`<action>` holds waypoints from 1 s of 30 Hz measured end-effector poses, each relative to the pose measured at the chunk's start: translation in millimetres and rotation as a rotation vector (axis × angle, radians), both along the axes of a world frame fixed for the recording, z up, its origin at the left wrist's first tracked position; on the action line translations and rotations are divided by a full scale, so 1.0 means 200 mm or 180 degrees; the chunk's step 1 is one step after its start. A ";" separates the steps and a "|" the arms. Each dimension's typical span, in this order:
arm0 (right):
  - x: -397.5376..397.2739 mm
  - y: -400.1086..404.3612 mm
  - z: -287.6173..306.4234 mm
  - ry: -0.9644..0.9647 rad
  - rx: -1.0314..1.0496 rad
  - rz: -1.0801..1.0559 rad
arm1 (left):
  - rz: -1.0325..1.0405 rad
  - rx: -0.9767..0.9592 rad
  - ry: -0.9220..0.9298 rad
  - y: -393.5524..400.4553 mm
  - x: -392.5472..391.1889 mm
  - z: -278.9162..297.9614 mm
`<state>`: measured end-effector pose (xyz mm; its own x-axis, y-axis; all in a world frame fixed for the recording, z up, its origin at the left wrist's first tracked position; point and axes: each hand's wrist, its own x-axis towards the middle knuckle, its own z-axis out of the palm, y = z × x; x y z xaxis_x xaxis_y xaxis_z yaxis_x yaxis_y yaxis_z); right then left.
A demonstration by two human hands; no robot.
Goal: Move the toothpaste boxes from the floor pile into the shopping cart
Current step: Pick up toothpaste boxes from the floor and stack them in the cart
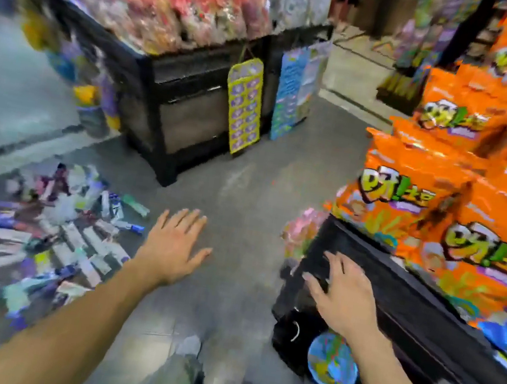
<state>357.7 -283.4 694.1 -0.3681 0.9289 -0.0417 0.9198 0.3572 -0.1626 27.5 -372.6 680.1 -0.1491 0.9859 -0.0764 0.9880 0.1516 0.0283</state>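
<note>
A shop: orange snack bags (466, 179) stacked on a black display stand (394, 300), another stand (189, 108) heaped with packaged goods, aisles of grey floor (245, 190) between.

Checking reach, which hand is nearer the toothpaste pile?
Left. The left hand hovers open just right of the pile; the right hand is farther right, by the black stand.

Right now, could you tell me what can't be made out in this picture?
- Toothpaste boxes, head view: motion blur hides print and count.
- Shopping cart: not identifiable in the frame.
- Left hand and right hand: open, palms hidden.
- Orange snack bags: cut off by the right edge.
</note>
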 end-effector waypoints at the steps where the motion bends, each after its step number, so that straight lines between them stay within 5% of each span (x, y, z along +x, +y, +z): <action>1: -0.17 0.03 0.01 -0.0022 0.0017 0.0205 | 0.0236 0.0032 -0.0038 -0.07 -0.13 0.00; 9: -1.55 0.17 0.00 -0.0341 -0.0069 0.1609 | 0.1618 0.0006 -0.0405 -0.42 -1.12 -0.13; 18: -2.72 0.17 -0.21 -0.0419 -0.0495 0.2309 | 0.2484 -0.0218 -0.0514 -0.66 -1.87 -0.36; 24: -3.20 0.36 -0.55 -0.0796 -0.0644 0.2678 | 0.2903 -0.0577 -0.0762 -0.56 -2.12 -0.68; 30: -3.61 0.54 -1.19 -0.1020 -0.1148 0.2729 | 0.3256 -0.0756 -0.1063 -0.37 -2.31 -1.27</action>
<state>-363.8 -174.6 455.4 -0.8333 0.2643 -0.4856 0.3916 0.9021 -0.1811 -433.9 -447.1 426.7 -0.8232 0.3635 -0.4362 0.3408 0.9308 0.1323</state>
